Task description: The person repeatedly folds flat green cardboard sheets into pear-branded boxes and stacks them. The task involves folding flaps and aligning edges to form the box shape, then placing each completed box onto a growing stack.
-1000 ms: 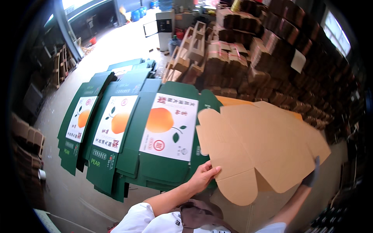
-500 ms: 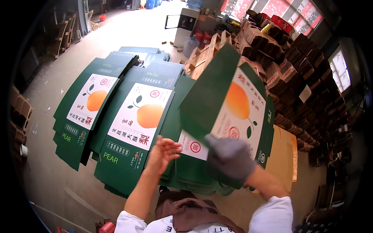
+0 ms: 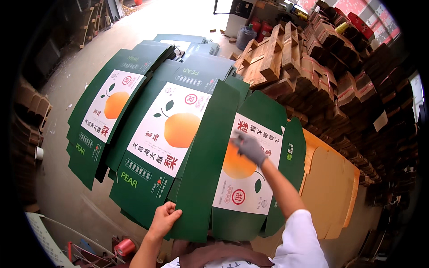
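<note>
In front of me lies a green cardboard box blank with a white panel and an orange fruit print, its long green flap on the left side. My bare left hand pinches the near left corner of that flap between thumb and fingers. A grey glove covers my right hand, which rests over the printed panel, fingers stretched toward the far left. The glove is slightly blurred. Left of this blank is a stack of matching box blanks, and farther left another stack.
Brown cardboard lies on wood at the right. A wooden pallet leans beyond the blanks, beside piles of bundled cardboard. A water bottle stands on the floor behind. A red roll is at the lower left.
The raised blank has come down flat in front of me. My left hand has moved down onto its near corner, and my right hand has moved up over its printed panel. The view has shifted.
</note>
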Motion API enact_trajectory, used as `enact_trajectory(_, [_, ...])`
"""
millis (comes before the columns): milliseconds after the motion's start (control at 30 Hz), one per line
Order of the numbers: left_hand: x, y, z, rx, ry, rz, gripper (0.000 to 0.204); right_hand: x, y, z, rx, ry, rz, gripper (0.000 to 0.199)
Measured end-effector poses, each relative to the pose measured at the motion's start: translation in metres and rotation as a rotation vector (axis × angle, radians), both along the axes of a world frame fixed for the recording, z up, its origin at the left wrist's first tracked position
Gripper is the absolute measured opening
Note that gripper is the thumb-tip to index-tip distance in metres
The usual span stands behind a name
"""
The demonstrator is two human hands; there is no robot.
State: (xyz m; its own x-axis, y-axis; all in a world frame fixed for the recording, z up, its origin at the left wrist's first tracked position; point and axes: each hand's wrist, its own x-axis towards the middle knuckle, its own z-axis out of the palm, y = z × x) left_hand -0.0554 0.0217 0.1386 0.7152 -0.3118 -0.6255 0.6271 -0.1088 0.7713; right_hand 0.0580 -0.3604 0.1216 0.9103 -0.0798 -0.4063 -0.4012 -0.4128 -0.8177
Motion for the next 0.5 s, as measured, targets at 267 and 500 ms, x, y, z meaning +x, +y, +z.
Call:
enact_trajectory(267, [-0.018,-0.006,0.006,0.161,-0.129,-0.113,0.011,0.192,-0.090,-0.085,-0.648,-0.082,-0.152,0.077])
enact_trajectory(500, [0.021,0.005,-0.024,0.211,-0.124,-0.092,0.010,0.199,-0.121,-0.064,-0.136,-0.008,-0.303,0.046])
